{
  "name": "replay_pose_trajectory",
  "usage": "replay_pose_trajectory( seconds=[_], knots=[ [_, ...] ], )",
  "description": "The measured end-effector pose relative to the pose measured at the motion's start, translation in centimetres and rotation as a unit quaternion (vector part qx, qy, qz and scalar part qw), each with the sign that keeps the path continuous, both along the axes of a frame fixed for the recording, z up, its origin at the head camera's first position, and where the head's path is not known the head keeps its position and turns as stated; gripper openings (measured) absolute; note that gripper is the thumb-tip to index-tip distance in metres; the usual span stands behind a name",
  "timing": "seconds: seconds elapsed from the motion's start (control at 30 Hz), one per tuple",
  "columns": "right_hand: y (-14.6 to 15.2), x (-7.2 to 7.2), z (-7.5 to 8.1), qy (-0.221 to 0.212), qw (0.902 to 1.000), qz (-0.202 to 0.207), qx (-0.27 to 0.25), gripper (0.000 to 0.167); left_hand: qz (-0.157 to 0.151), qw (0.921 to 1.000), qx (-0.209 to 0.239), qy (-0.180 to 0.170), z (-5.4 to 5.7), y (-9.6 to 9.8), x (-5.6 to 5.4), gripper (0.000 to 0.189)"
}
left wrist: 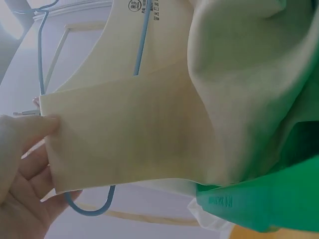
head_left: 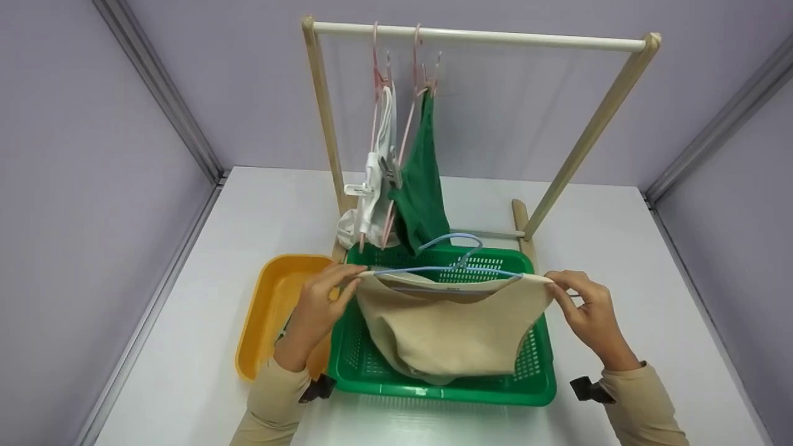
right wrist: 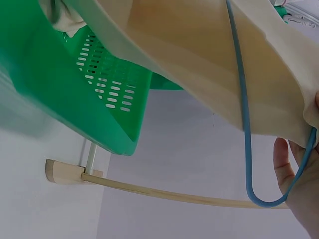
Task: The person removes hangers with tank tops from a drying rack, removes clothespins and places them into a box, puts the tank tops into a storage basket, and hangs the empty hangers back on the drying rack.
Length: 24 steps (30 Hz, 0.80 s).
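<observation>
A beige sleeveless top hangs on a light blue hanger above a green basket, its lower part drooping into the basket. My left hand pinches one shoulder of the top between thumb and fingers. At the opposite shoulder, my right hand pinches the cloth the same way. The left wrist view has the hanger's rounded end sticking out below the strap, and a printed label inside the neck. In the right wrist view, the other hanger end lies by my fingers.
Behind the basket stands a wooden rack with a white rod. On it hang a white garment and a green garment, both on pink hangers. A yellow tray sits left of the basket, partly under my left arm.
</observation>
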State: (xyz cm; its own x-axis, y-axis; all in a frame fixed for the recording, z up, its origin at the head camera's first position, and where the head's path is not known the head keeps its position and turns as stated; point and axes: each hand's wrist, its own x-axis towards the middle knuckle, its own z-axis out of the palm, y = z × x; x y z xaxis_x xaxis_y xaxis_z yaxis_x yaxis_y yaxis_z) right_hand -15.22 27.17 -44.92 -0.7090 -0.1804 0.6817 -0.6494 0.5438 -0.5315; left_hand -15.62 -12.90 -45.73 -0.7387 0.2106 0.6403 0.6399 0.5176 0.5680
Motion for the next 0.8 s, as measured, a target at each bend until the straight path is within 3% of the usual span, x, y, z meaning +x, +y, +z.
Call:
replay_pose_trajectory(
  seconds=[0.27,0.53,0.8],
  knots=[
    [0.21,0.01,-0.28,-0.008,0.9999,0.002,-0.012,0.023,-0.024,0.9970,0.063,0.038,-0.69,-0.21,-0.39,0.020],
    [0.44,0.03,-0.39,-0.009,0.9998,0.006,-0.016,0.022,0.012,0.9961,0.067,0.056,-0.96,-0.58,-0.49,0.019],
    [0.59,0.09,-0.40,-0.007,0.9998,0.004,-0.018,0.021,0.037,0.9967,0.065,0.029,-0.91,-0.97,-0.36,0.016]
  ],
)
